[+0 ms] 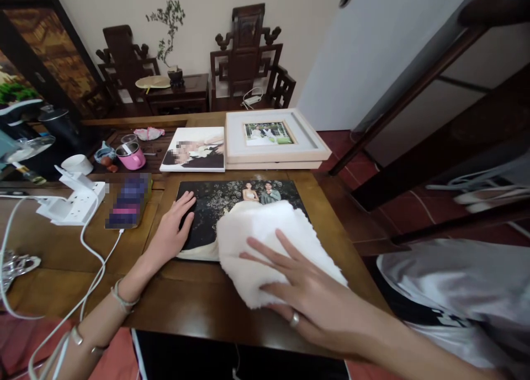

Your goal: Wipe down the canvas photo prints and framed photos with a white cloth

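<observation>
Nearest the camera, the right hand (306, 291) reached in from the near right with its fingers spread over a white cloth (265, 225); whether any finger pinched the cloth's near edge, I could not tell. Under the cloth was a dark photo print (205, 214), face up on the wooden table (199, 297), just near of a pale panel (194, 158) and a framed picture (310, 142). The left hand (171, 231) was open, laid across the print's left edge, fingers pointing far and a little right.

The step in hand looked to be wiping the print's surface, with the left hand as a steady. As I judged it, the next move called for light, flat pressure on the cloth and a firm left hand, so that the print would not slide.

Its long axis ran left to right, and the picture's top faced the far side, the pictured couple's heads toward the framed picture. The cloth hid its near right corner and overhung its near edge
</observation>
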Demonstrator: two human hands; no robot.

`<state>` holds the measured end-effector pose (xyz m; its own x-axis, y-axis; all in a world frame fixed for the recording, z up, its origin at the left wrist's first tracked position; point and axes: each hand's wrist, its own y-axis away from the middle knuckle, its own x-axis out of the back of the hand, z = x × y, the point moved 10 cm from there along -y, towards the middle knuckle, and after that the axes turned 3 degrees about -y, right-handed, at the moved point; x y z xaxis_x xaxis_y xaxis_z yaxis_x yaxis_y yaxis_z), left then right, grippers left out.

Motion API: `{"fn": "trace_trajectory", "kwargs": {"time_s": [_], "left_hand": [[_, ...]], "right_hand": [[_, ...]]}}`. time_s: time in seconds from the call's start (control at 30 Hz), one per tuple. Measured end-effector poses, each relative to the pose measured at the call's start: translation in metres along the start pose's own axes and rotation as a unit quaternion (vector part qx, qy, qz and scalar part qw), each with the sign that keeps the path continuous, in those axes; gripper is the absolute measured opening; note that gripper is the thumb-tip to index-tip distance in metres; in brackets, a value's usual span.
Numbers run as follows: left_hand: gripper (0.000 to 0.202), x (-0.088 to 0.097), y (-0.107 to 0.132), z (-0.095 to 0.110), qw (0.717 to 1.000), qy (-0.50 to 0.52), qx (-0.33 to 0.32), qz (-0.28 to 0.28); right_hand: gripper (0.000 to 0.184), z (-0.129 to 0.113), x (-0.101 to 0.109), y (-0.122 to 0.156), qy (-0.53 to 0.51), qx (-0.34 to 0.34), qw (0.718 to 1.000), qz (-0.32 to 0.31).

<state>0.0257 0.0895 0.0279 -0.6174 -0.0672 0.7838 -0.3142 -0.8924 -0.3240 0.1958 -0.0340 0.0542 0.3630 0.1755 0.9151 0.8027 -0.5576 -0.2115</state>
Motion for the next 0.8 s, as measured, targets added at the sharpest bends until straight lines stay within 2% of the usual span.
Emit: {"fn": "trace_trajectory", "kwargs": {"time_s": [0.17,0.27,0.33,0.43,0.53,0.63,0.7,0.8], "left_hand": [[0.041,0.000,-0.001,0.002,1.000,0.013,0.000,-0.005],[0.043,0.003,-0.002,0.004,0.999,0.030,0.015,0.000],[0.047,0.007,-0.001,0.002,0.997,0.059,0.034,0.021],[0.053,0.015,0.003,-0.002,0.988,0.127,0.056,0.065],[0.055,0.015,0.005,-0.007,0.983,0.155,0.067,0.077],[0.052,0.011,0.003,-0.007,0.990,0.106,0.068,0.059],[0.049,0.009,0.001,-0.003,0.996,0.057,0.055,0.040],[0.041,0.006,-0.001,0.002,0.999,0.007,0.033,0.023]], "right_hand": [[0.030,0.053,0.004,-0.054,0.028,-0.038,0.999,0.008],[0.031,0.083,0.005,-0.091,0.067,-0.101,0.992,0.029],[0.032,0.086,0.004,-0.109,0.084,-0.131,0.987,0.040],[0.033,0.058,-0.004,-0.120,0.076,-0.084,0.993,0.029],[0.032,0.019,-0.016,-0.103,0.027,-0.016,0.999,-0.018],[0.029,-0.007,-0.017,-0.069,-0.031,0.016,0.999,-0.034],[0.026,-0.013,-0.011,-0.044,-0.053,0.016,0.998,-0.023],[0.024,0.004,0.005,-0.010,-0.034,-0.030,0.999,0.025]]}}
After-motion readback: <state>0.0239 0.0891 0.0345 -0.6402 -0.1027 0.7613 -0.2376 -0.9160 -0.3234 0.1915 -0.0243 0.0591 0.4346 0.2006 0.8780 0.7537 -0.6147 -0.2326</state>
